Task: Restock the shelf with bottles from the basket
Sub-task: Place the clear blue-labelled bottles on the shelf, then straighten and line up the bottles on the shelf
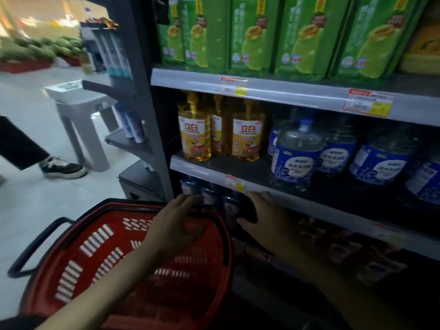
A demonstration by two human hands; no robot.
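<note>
Dim shop aisle, pale floor (35, 210); left hand (176, 225) with fingers loosely apart over a red basket (228, 253); right hand (266, 217) fingers clasp a dark bottle (248, 208) just below a shelf (202, 171).

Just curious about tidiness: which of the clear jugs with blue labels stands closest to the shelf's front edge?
The jug with the blue cap, right of the yellow bottles; it stands forward, the others sit deeper in shadow.
</note>
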